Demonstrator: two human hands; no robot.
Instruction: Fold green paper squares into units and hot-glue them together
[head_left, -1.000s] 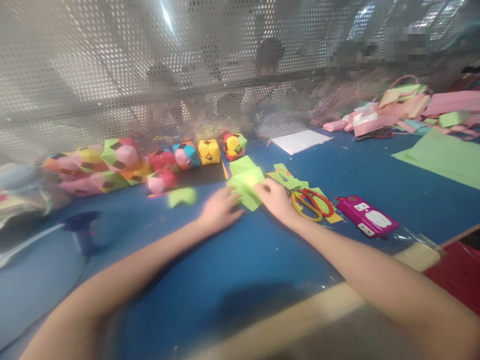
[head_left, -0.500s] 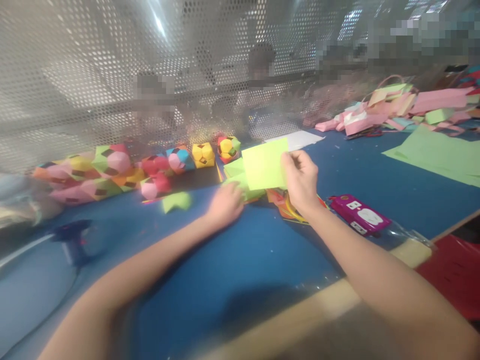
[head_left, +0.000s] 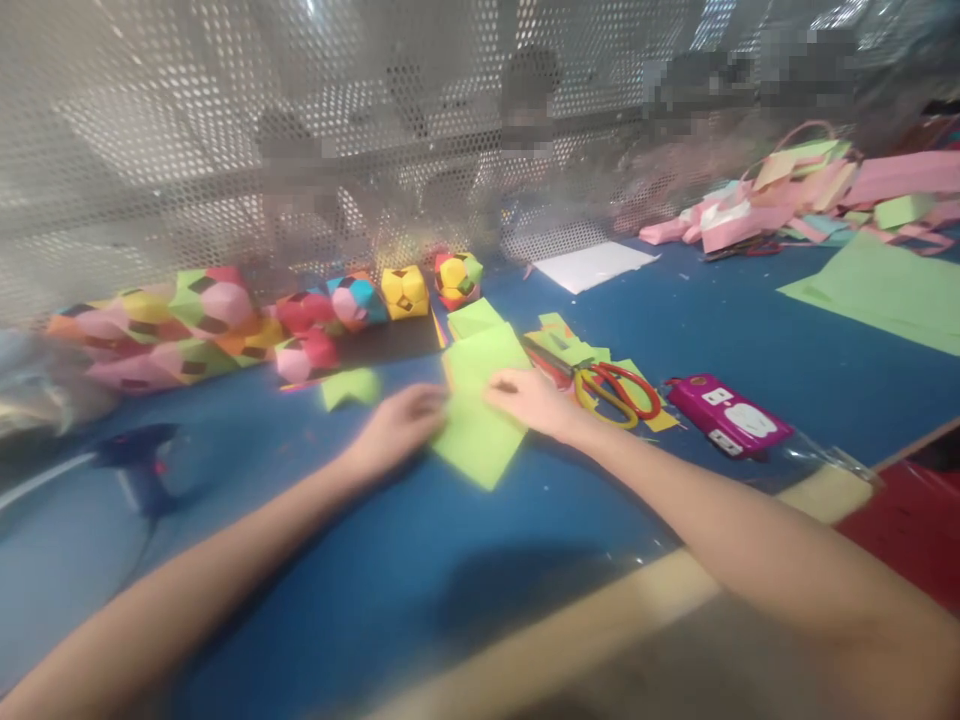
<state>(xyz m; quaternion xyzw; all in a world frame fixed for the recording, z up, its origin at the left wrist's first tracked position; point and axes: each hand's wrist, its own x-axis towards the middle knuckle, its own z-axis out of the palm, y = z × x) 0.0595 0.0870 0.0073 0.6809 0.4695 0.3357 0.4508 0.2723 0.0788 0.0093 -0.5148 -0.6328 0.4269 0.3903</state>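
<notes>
A light green sheet of paper [head_left: 480, 450] is tilted, one corner pointing toward me, in front of other light green sheets [head_left: 480, 350]. My right hand [head_left: 536, 402] pinches its right side between thumb and fingers. At the left edge is my left hand [head_left: 401, 425], slightly blurred, with curled fingers closed at the paper's edge. Just right of the hands, scissors [head_left: 615, 392] with red and yellow handles lie on small paper scraps [head_left: 566, 345]. A curved light green piece [head_left: 351, 388] rests left of the sheet.
Colourful folded paper balls [head_left: 405, 292] line the back left of the blue table [head_left: 360, 590]. A dark blue glue gun [head_left: 142, 465] with a cord stands at left. To the right are a purple packet [head_left: 729, 415], green sheets [head_left: 885, 295], white paper [head_left: 596, 265] and pink paper pieces [head_left: 739, 220].
My right hand has lowered the raised sheet toward the table and moved left. My left hand has moved left and toward me, off the green sheets. The scissors have come into view.
</notes>
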